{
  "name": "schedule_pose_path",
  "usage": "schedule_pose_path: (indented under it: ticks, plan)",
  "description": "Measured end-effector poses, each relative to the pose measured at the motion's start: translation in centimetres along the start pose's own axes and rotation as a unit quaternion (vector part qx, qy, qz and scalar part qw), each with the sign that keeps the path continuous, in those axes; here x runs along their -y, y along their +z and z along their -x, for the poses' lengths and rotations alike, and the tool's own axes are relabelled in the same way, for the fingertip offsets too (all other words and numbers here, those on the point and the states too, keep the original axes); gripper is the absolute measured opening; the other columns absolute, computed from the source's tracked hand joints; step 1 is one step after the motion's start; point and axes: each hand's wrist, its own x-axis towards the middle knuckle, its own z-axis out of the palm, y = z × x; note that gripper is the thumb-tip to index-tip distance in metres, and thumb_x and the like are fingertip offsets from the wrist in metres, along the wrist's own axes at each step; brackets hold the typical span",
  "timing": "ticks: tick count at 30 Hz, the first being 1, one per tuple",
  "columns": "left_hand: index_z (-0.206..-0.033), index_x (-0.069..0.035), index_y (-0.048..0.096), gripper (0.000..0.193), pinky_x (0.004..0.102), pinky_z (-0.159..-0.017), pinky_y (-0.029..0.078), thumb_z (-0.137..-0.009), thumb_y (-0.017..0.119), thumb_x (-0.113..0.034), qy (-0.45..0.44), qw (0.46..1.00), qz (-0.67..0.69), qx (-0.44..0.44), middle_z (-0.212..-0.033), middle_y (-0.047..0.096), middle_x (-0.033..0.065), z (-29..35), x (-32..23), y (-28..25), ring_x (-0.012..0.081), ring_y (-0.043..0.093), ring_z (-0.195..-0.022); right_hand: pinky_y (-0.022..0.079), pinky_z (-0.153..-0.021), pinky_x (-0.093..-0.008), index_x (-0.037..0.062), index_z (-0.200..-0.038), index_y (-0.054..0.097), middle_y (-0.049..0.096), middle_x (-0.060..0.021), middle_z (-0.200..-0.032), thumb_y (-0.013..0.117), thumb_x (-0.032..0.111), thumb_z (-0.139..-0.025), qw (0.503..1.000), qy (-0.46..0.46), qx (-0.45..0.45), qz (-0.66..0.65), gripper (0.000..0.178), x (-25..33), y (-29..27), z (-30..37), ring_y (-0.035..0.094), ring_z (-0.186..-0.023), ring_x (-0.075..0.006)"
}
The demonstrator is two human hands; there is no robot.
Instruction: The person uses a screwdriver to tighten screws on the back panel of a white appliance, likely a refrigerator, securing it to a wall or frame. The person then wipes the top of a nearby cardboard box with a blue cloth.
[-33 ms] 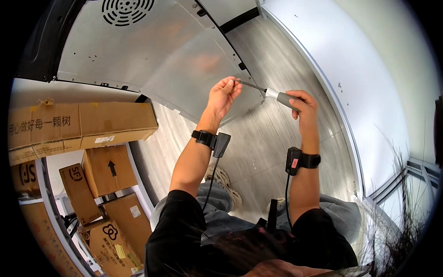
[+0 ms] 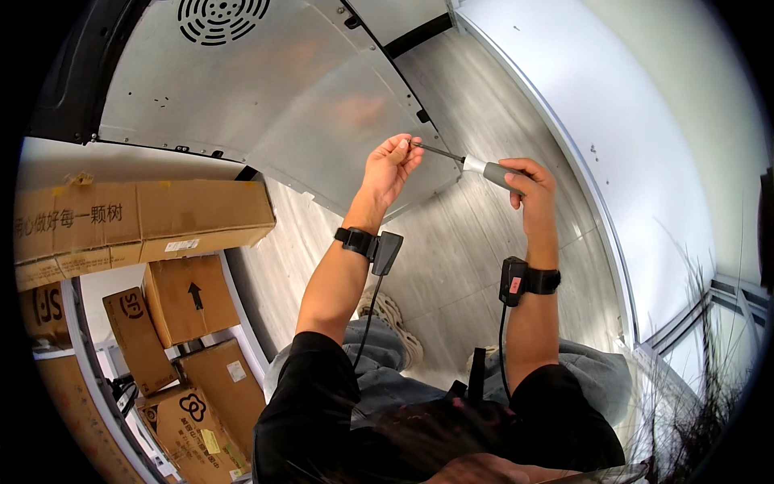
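Note:
My right hand (image 2: pixel 534 184) is closed around the grey handle of a screwdriver (image 2: pixel 474 164), with a silver collar and a dark thin shaft. The shaft slants up and left to my left hand (image 2: pixel 389 168), whose fingers are pinched together at its tip. Whatever small thing sits between those fingertips is too small to make out. Both hands are held in front of a large silver metal panel (image 2: pixel 258 97) with a round pattern of slots and dark clips along its edges. Each wrist carries a black strapped device with a cable.
On the left, a long cardboard box (image 2: pixel 137 222) lies above several smaller cartons (image 2: pixel 193 298) in a metal-framed rack (image 2: pixel 246 310). A white wall panel with a metal rail (image 2: pixel 556 121) curves along the right. Pale wood-look floor (image 2: pixel 435 274) stretches beneath my arms.

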Motion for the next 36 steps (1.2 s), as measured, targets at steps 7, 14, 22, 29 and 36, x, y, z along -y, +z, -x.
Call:
schedule_pose_path:
  ticks: [7, 14, 22, 29, 36]
  plan:
    - [-0.099, 0.0, 0.055, 0.014, 0.0261, -0.076, 0.056, -0.094, 0.045, -0.007, -0.003, 1.0, 0.011, 0.015, -0.099, 0.062, 0.0106, -0.7, 0.0, 0.3, 0.0158, 0.063, -0.081, 0.032, -0.04, -0.0214, -0.0019, -0.09, 0.067, 0.057, -0.0038, -0.066, 0.059, 0.006, -0.073, 1.0, -0.005, -0.029, 0.01, 0.02, -0.7, 0.2, 0.3, 0.044, -0.044, -0.0078]
    - [-0.098, 0.0, 0.057, 0.013, 0.0261, -0.077, 0.057, -0.093, 0.046, -0.005, 0.004, 0.998, 0.053, 0.026, -0.097, 0.062, 0.0099, -1.0, -0.1, -0.3, 0.0163, 0.063, -0.082, 0.032, -0.04, -0.0217, -0.0025, -0.09, 0.067, 0.057, -0.0046, -0.067, 0.059, 0.006, -0.074, 0.999, -0.017, -0.026, -0.014, 0.02, -1.0, 0.1, 0.5, 0.044, -0.044, -0.0082]
    - [-0.098, 0.002, 0.058, 0.012, 0.0262, -0.075, 0.057, -0.092, 0.048, -0.002, 0.024, 0.999, 0.011, 0.036, -0.096, 0.062, 0.0115, -0.7, -0.8, -0.4, 0.0174, 0.064, -0.081, 0.032, -0.039, -0.0217, -0.0021, -0.09, 0.067, 0.056, -0.004, -0.066, 0.058, 0.007, -0.074, 0.999, -0.015, -0.04, -0.002, 0.02, -0.6, 1.2, 1.0, 0.044, -0.043, -0.0086]
    - [-0.097, 0.004, 0.058, 0.012, 0.0264, -0.074, 0.057, -0.09, 0.048, 0.001, 0.047, 0.997, -0.051, 0.035, -0.095, 0.063, 0.0132, -0.5, -1.2, -1.0, 0.0184, 0.065, -0.081, 0.03, -0.038, -0.0203, -0.0007, -0.09, 0.067, 0.059, -0.0044, -0.066, 0.058, 0.01, -0.074, 0.998, 0.011, -0.06, 0.021, 0.022, -0.4, 1.9, 1.4, 0.044, -0.042, -0.008]
    - [-0.095, 0.003, 0.059, 0.01, 0.0265, -0.073, 0.055, -0.089, 0.051, 0.0, 0.061, 0.99, -0.125, 0.036, -0.093, 0.065, 0.013, -0.6, -1.6, -1.0, 0.0179, 0.065, -0.079, 0.033, -0.039, -0.0203, -0.001, -0.089, 0.068, 0.057, -0.0046, -0.066, 0.059, 0.007, -0.074, 0.998, 0.008, -0.062, 0.012, 0.019, 0.0, 1.9, 1.3, 0.044, -0.042, -0.0081]
